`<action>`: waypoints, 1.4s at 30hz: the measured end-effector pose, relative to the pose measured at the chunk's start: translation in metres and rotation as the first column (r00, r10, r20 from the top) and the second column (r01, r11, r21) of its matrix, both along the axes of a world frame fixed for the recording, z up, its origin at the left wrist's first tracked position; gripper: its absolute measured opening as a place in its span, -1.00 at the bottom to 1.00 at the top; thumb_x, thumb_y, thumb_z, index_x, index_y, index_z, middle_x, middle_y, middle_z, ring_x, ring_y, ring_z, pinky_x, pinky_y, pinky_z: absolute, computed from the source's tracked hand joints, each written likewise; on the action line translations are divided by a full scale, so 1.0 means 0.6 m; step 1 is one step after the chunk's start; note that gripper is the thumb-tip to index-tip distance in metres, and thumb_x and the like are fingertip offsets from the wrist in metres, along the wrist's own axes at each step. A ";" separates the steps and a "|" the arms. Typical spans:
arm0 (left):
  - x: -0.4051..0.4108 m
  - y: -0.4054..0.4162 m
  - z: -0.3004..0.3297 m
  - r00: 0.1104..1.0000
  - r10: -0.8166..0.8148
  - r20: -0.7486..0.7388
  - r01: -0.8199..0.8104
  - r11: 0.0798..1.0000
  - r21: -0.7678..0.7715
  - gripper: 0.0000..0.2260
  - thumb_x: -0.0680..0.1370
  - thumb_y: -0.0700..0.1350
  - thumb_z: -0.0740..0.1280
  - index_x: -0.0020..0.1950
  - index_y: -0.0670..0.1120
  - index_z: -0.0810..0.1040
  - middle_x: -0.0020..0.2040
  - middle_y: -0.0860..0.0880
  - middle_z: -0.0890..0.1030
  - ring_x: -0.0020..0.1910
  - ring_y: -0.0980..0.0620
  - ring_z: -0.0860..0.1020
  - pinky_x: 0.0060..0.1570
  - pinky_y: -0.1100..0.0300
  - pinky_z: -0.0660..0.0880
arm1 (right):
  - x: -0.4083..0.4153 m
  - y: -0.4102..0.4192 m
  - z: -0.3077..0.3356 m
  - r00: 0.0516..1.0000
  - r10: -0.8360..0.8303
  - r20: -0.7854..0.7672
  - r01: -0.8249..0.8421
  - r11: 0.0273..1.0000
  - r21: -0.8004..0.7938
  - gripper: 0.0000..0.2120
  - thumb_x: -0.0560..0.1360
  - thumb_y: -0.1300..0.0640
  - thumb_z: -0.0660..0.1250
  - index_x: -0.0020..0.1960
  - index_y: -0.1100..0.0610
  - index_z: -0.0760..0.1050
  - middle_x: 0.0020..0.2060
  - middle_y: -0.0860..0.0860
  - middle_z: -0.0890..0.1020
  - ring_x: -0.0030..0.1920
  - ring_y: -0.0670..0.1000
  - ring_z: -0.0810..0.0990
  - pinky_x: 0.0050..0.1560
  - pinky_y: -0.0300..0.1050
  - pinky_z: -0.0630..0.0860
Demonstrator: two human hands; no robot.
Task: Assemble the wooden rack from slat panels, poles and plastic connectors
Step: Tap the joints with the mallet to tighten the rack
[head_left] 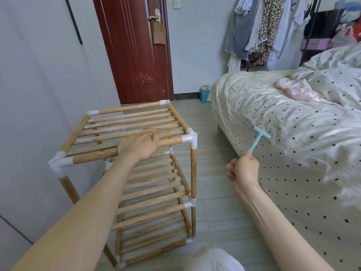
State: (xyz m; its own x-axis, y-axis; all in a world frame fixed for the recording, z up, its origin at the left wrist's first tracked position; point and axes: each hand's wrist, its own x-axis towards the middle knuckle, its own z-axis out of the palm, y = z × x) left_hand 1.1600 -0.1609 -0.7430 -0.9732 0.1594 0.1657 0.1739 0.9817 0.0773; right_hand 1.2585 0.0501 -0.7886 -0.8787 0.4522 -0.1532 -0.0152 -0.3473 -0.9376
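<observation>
Nearest to us, a white-clad knee [214,259] pokes in at the bottom, and just beyond it stands the wooden rack [140,173] on the tiled floor [214,173], under and ahead of the left hand. And it looks close to finished: three slat shelves are stacked, upright poles [193,173] join them, and white plastic connectors [190,138] cap every corner that shows. No loose slats, poles or connectors lie anywhere in view, so by my reading what remains is seating the joints tight, tapping corners home. Whether every joint is fully pushed in, I cannot tell from here.

Now the hands, which are well apart. The left hand [139,144] is down on the front rail of the top shelf, fingers curled over it, bracing the frame. The right hand [243,169] is off to the side of the rack, above the floor, fist closed round the handle of a small teal hammer [258,138], head raised and tilted toward the bed. It touches nothing else; it looks poised for a tap, likely at the near right corner connector, just beyond the left hand's fingertips.

Right of the right hand runs the bed [283,133] with its dotted cover. Farther off, past the rack, a red-brown door [136,49], and clothes [263,30] hanging in the far corner.
</observation>
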 end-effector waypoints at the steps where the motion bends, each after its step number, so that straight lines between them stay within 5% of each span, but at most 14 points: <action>1: 0.000 0.000 0.001 1.000 0.005 0.001 -0.005 1.000 0.005 -0.57 0.62 -0.01 -0.16 0.27 0.01 0.45 0.08 -0.02 0.55 -0.11 0.03 0.35 -0.17 0.12 0.28 | 0.005 -0.008 -0.002 0.994 0.102 0.039 -0.104 0.993 0.053 -0.70 0.66 0.09 -0.05 -0.22 0.12 0.24 -0.54 -0.04 0.22 -0.65 -0.13 0.17 -0.65 -0.34 0.12; 3: -0.003 -0.001 0.001 1.000 0.008 -0.005 -0.008 1.000 0.008 -0.57 0.62 0.00 -0.15 0.27 0.01 0.44 0.03 -0.01 0.52 -0.11 0.02 0.35 -0.16 0.12 0.29 | 0.011 -0.020 -0.008 0.970 0.238 0.057 -0.244 0.958 0.149 -0.70 0.66 0.08 0.00 -0.22 0.13 0.26 -0.56 -0.05 0.24 -0.64 -0.12 0.19 -0.65 -0.33 0.13; 7: -0.004 0.001 -0.001 1.000 0.006 -0.005 -0.006 1.000 0.006 -0.57 0.62 -0.01 -0.15 0.27 0.01 0.44 0.19 -0.05 0.55 -0.06 -0.01 0.42 -0.13 0.11 0.29 | 0.000 0.005 0.010 0.995 -0.088 -0.044 0.091 0.994 0.064 -0.68 0.66 0.11 -0.04 -0.26 0.10 0.22 -0.55 -0.03 0.21 -0.69 -0.14 0.16 -0.64 -0.41 0.09; 11: -0.006 -0.003 -0.003 1.000 0.001 -0.007 -0.001 1.000 0.015 -0.56 0.62 -0.01 -0.16 0.26 0.01 0.45 0.13 -0.03 0.56 -0.10 0.02 0.37 -0.14 0.11 0.28 | 0.008 -0.010 -0.013 0.982 0.172 0.072 -0.182 0.970 0.162 -0.69 0.66 0.08 0.01 -0.24 0.12 0.26 -0.58 -0.06 0.25 -0.64 -0.12 0.19 -0.66 -0.32 0.12; 14: -0.005 -0.002 -0.002 1.000 0.007 -0.011 -0.006 1.000 0.005 -0.56 0.62 -0.01 -0.16 0.27 0.00 0.45 0.15 -0.05 0.57 -0.07 -0.03 0.43 -0.14 0.11 0.28 | 0.005 0.006 0.001 0.999 -0.040 0.003 0.040 0.998 0.046 -0.68 0.66 0.08 -0.03 -0.26 0.10 0.22 -0.56 -0.05 0.22 -0.69 -0.16 0.16 -0.67 -0.38 0.10; 18: -0.005 0.002 0.001 1.000 0.014 0.000 -0.014 1.000 -0.016 -0.56 0.62 -0.02 -0.16 0.28 0.00 0.44 0.18 -0.08 0.55 -0.11 0.00 0.36 -0.15 0.11 0.29 | 0.016 -0.036 0.008 0.902 0.419 0.105 -0.429 0.846 0.315 -0.66 0.65 0.05 0.02 -0.26 0.13 0.29 -0.61 -0.09 0.27 -0.66 -0.12 0.20 -0.65 -0.33 0.14; 20: -0.002 0.001 0.001 1.000 0.001 0.007 -0.001 1.000 -0.008 -0.56 0.63 -0.01 -0.16 0.32 0.02 0.42 0.24 -0.07 0.53 -0.07 -0.02 0.41 -0.12 0.10 0.32 | 0.001 -0.035 0.029 0.935 0.354 0.034 -0.351 0.903 0.248 -0.66 0.65 0.07 0.02 -0.27 0.12 0.28 -0.61 -0.09 0.25 -0.63 -0.11 0.20 -0.63 -0.32 0.15; 24: -0.004 -0.013 0.002 0.998 -0.068 0.012 0.066 0.989 0.129 -0.60 0.65 0.02 -0.13 0.46 0.10 0.25 0.44 0.04 0.34 0.34 -0.02 0.37 0.18 0.05 0.36 | -0.031 -0.053 0.046 0.987 0.158 -0.022 -0.156 0.986 0.065 -0.67 0.66 0.07 -0.05 -0.20 0.16 0.31 -0.32 0.11 0.51 -0.29 0.05 0.53 -0.15 -0.09 0.58; 27: -0.007 -0.028 0.000 0.988 -0.128 -0.091 0.151 0.931 0.333 -0.66 0.65 -0.05 -0.01 0.34 0.00 0.41 0.35 0.01 0.43 0.28 -0.01 0.42 0.22 0.04 0.39 | -0.041 -0.081 0.037 0.977 0.215 0.019 -0.215 0.975 0.056 -0.66 0.66 0.10 -0.05 -0.18 0.17 0.36 -0.03 0.21 0.54 0.12 0.10 0.55 0.25 0.00 0.47; 29: -0.011 -0.046 0.002 0.978 -0.098 -0.185 0.164 0.906 0.391 -0.72 0.62 -0.09 0.07 0.20 -0.06 0.53 0.23 -0.05 0.51 0.19 -0.05 0.47 0.17 0.06 0.42 | -0.053 -0.095 0.043 0.979 0.203 0.015 -0.204 0.978 0.051 -0.67 0.66 0.09 -0.05 -0.18 0.13 0.35 0.02 0.12 0.51 0.15 0.06 0.52 0.35 0.01 0.37; 32: -0.011 -0.083 0.017 0.955 0.010 -0.297 0.079 0.955 0.286 -0.70 0.58 -0.05 0.09 -0.14 -0.08 0.59 -0.04 -0.13 0.59 -0.04 -0.16 0.54 -0.03 0.02 0.48 | -0.084 -0.113 0.059 0.985 0.171 -0.038 -0.168 0.983 0.078 -0.66 0.67 0.07 -0.06 0.12 0.18 0.45 -0.09 -0.01 0.49 -0.02 0.00 0.52 0.34 0.00 0.36; 36: 0.006 -0.105 0.038 0.990 -0.056 -0.127 0.069 0.993 0.099 -0.67 0.60 -0.03 0.10 -0.34 -0.03 0.40 -0.30 -0.06 0.51 -0.22 -0.11 0.52 -0.23 0.08 0.45 | -0.147 -0.107 0.076 0.991 0.134 -0.024 -0.130 0.984 0.121 -0.60 0.67 0.08 -0.07 0.36 0.25 0.34 0.04 0.07 0.51 0.33 0.20 0.36 0.32 0.04 0.34; 38: 0.016 -0.089 0.049 0.983 -0.181 0.019 0.174 0.965 0.195 -0.60 0.63 -0.03 0.10 -0.41 -0.07 0.30 -0.43 0.00 0.38 -0.38 -0.01 0.40 -0.32 0.13 0.31 | -0.163 -0.098 0.074 0.989 0.147 -0.010 -0.145 0.983 0.113 -0.63 0.66 0.07 -0.05 0.30 0.20 0.38 0.11 0.09 0.51 0.31 0.15 0.39 0.34 0.06 0.31; 42: 0.015 -0.054 0.072 0.914 -0.345 0.213 0.279 0.916 0.289 -0.65 0.63 0.03 0.09 -0.26 -0.10 0.44 -0.50 0.10 0.31 -0.45 0.07 0.27 -0.31 0.18 0.28 | -0.163 -0.087 0.052 0.991 0.135 -0.009 -0.133 0.982 0.135 -0.71 0.65 0.08 -0.04 -0.19 0.11 0.30 -0.20 0.09 0.45 0.13 0.17 0.50 0.38 0.22 0.25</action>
